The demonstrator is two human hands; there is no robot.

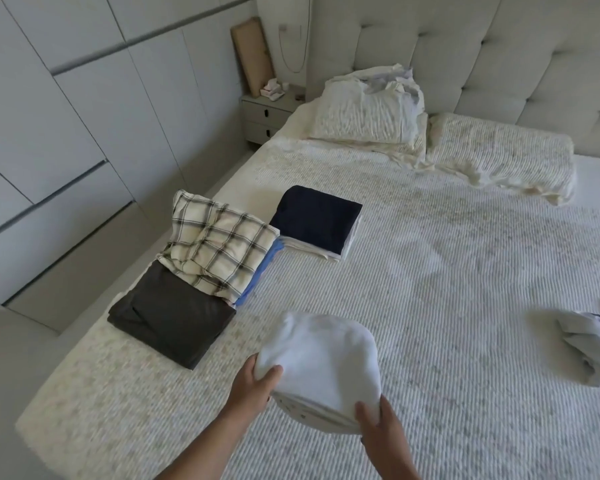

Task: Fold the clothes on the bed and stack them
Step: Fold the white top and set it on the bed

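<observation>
Pale wardrobe wall [66, 109] with long bar handles runs far left of the hands. Grey floor strip [94, 271] beside it. Small two-drawer nightstand [267, 116] far ahead-left, cardboard piece [252, 53] leaning behind. Tufted grey headboard [482, 53] far ahead-right. Ribbed white bedspread [447, 289] under them, pillows [364, 112] at top. Soft daylight.

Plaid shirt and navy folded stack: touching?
Cannot tell. In the head view the plaid shirt's corner meets the navy stack's near edge with no visible gap, but contact isn't plain.

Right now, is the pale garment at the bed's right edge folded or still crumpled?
Still crumpled: the pale garment lies bunched in loose wrinkles on the bed, with no flat folded edges.
</observation>
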